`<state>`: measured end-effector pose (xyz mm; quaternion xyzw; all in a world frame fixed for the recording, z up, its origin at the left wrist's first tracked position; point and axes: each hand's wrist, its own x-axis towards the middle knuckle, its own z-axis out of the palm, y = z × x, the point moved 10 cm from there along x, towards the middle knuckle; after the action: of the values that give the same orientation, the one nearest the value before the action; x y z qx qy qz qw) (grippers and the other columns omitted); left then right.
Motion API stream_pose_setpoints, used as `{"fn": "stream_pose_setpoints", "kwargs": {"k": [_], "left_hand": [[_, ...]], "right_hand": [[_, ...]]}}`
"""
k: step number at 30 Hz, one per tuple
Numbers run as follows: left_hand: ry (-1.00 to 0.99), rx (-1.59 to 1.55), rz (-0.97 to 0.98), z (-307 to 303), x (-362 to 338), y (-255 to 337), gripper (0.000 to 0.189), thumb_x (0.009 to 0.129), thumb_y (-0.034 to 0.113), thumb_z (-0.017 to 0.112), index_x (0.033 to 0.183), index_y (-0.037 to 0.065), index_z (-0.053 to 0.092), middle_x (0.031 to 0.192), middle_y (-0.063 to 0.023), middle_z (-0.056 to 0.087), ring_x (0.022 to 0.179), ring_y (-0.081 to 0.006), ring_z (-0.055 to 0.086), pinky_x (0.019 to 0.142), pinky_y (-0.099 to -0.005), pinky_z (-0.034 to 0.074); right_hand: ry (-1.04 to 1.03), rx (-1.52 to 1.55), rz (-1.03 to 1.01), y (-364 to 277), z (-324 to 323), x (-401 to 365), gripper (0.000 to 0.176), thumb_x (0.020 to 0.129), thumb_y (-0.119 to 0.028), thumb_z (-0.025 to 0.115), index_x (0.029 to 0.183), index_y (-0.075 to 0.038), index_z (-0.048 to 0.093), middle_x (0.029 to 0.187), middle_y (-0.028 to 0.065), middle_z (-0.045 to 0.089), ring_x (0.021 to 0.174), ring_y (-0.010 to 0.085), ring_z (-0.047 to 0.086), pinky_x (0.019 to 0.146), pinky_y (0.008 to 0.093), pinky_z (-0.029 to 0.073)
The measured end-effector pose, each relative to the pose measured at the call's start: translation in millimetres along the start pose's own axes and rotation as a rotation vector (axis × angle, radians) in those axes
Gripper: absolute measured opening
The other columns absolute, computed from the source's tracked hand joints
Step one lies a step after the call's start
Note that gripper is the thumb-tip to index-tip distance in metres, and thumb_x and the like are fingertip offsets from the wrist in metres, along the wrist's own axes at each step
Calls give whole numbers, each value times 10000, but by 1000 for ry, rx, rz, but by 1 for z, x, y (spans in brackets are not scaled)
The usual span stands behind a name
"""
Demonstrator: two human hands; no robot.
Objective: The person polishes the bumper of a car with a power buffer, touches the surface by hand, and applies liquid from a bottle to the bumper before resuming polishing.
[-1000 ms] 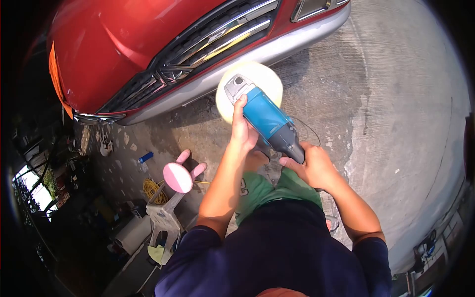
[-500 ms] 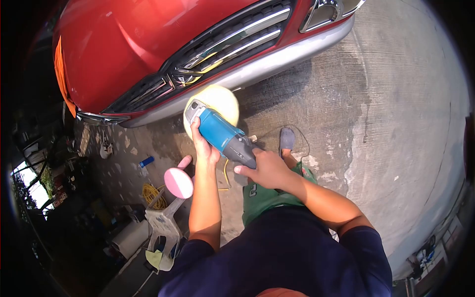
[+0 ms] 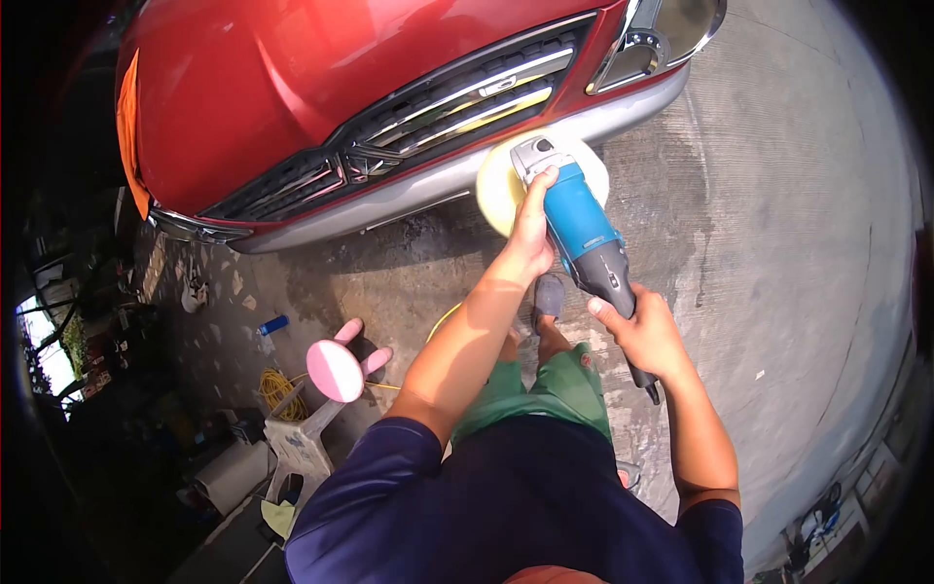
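A blue and black power polisher (image 3: 587, 216) with a grey metal head lies across both hands. My left hand (image 3: 533, 229) wraps its front body, thumb along the side near the head. Farther back, my right hand (image 3: 642, 329) closes around the black rear handle. Beneath the head, a wide pale yellow pad (image 3: 499, 191) overlaps the silver bumper (image 3: 428, 187) of a red car (image 3: 229, 107) in this view. Part of the pad is hidden by the polisher. Just above it are the car's dark grille and chrome bars (image 3: 467, 94).
Left of my legs stands a pink and white stool (image 3: 334, 370). Near it are a coiled yellow cord (image 3: 282, 391), a grey plastic chair (image 3: 297, 443) and a blue cylinder (image 3: 273, 325) on the concrete floor (image 3: 769, 253). An orange cloth (image 3: 128, 136) hangs at the car's left side.
Both hands have carried the polisher to the right along the bumper, toward the headlight. Its body has turned steeper, and the right arm has swung outward.
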<state>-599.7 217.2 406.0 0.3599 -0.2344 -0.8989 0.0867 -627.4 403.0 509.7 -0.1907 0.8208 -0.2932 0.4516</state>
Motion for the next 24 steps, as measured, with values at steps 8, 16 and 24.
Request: {"fn": "stream_pose_setpoints", "kwargs": {"k": [8, 16, 24], "left_hand": [[63, 22, 16, -14, -2, 2, 596, 975, 592, 702, 1296, 92, 647, 1097, -82, 713, 990, -203, 721, 897, -424, 619], [289, -16, 217, -172, -97, 90, 624, 973, 569, 704, 1293, 37, 649, 1068, -94, 734, 916, -209, 741, 841, -379, 632], [542, -26, 392, -345, -203, 218, 610, 958, 619, 647, 1250, 84, 669, 1089, -105, 732, 1000, -254, 713, 944, -443, 589]], "right_hand": [[-39, 65, 52, 1, 13, -2, 557, 952, -496, 815, 1046, 44, 716, 691, 112, 706, 623, 194, 692, 613, 378, 543], [-232, -9, -141, -78, 153, 3, 673, 913, -597, 802, 1049, 57, 714, 731, 212, 734, 757, 371, 777, 745, 481, 588], [-471, -70, -308, -184, 344, 40, 708, 910, -613, 774, 1078, 73, 719, 815, 240, 753, 846, 418, 779, 814, 487, 598]]}}
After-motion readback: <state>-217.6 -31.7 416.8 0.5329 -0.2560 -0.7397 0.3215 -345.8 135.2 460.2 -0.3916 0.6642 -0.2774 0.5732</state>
